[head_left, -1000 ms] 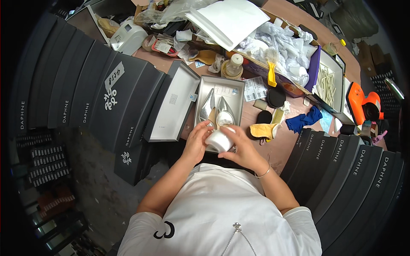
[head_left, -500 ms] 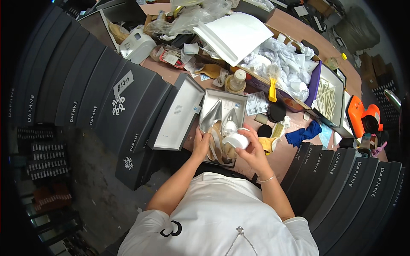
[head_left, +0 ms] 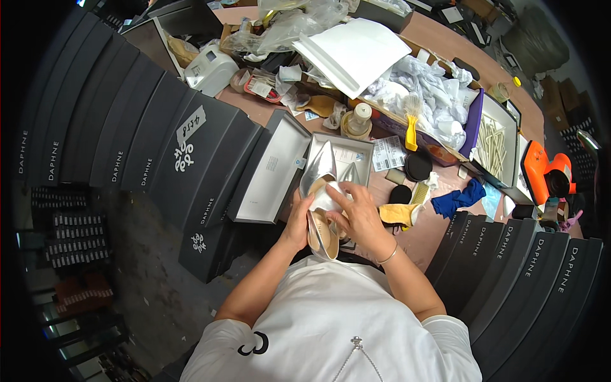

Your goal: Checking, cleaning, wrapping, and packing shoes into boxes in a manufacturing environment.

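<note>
A silver pointed-toe shoe with a beige insole is tilted in my left hand, whose fingers close round its side. My right hand pinches a smooth white wad at the shoe's opening; whether it is paper or another padding I cannot tell. Beneath both hands lies an open grey shoebox with a pale lining. The toe of a second silver shoe shows inside it, the rest hidden behind my right hand. The box's lid leans at its left side.
Dark shoeboxes are stacked at the left, and more boxes at the right. Across the table are a carton of crumpled white paper, a yellow-handled brush, a pump bottle, a blue cloth and an orange tape dispenser.
The shoe in my left hand has come up out of the box toward me. My right hand has moved left, bringing the white wad from above the second shoe to the held shoe's opening.
</note>
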### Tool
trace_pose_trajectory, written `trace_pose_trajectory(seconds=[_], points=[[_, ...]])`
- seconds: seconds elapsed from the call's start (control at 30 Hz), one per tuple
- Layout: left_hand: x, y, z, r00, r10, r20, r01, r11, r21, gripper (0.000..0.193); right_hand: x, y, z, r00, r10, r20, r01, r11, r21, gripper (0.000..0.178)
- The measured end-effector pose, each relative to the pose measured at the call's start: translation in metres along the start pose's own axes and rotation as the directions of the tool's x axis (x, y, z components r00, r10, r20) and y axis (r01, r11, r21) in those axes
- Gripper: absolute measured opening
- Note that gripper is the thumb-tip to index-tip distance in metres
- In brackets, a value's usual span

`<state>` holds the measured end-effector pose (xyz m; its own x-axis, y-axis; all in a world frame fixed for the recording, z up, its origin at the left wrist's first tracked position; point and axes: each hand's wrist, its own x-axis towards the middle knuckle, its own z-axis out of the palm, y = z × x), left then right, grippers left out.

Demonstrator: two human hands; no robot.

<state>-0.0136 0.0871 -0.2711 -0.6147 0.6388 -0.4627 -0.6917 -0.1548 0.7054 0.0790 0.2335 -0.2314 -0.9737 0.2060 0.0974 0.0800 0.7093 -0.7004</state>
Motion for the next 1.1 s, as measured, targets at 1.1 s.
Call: trace_pose_trajectory(seconds=[1.1], points=[[-0.02, -0.027, 0.016, 0.998, 0.029, -0.057, -0.022, 0.993, 0.12, 0.058, 0.009, 0.016, 0.018, 0.997, -0.017, -0.073, 0.018, 1.0, 0.005, 0.048]])
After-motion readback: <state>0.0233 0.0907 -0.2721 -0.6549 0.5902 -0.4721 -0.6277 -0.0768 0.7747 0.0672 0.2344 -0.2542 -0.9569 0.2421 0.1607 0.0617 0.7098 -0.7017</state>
